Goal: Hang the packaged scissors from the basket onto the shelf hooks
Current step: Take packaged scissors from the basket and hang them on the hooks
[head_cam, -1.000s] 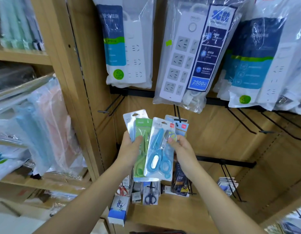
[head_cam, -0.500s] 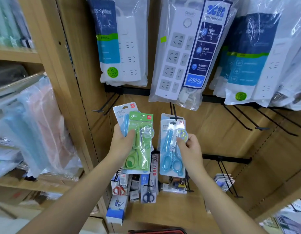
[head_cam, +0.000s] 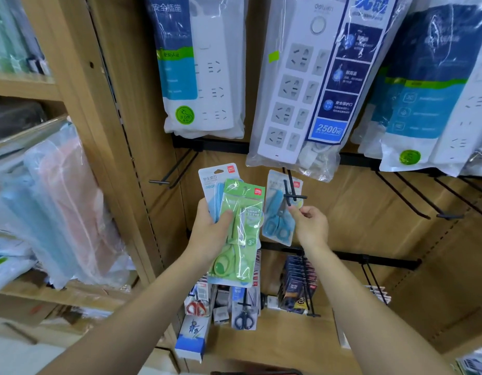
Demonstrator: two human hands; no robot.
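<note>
Shelf wall (head_cam: 342, 212), power strips (head_cam: 296, 85) overhead. Blue pack (head_cam: 276, 220) is hanging on the hook (head_cam: 295, 197). Right hand (head_cam: 311, 226) is curling at the hook's tip — I cannot tell its grip. Left hand (head_cam: 207, 234) is gripping the green pack (head_cam: 242, 226). Risk — a withdrawing finger snagging the blue pack, dragging it off.

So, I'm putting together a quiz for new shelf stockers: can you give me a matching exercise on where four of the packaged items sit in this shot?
Things
1. green plastic-packed scissors
2. light-blue packed scissors nearest the right hand
3. white power strip in a clear bag, labelled 2500W
4. dark-handled packed scissors

Places
A. hanging on the highest row in view
B. threaded on the black wire hook, middle row
C. gripped in the left hand
D. lowest row, under the left hand

Pairs: 1-C, 2-B, 3-A, 4-D
</note>
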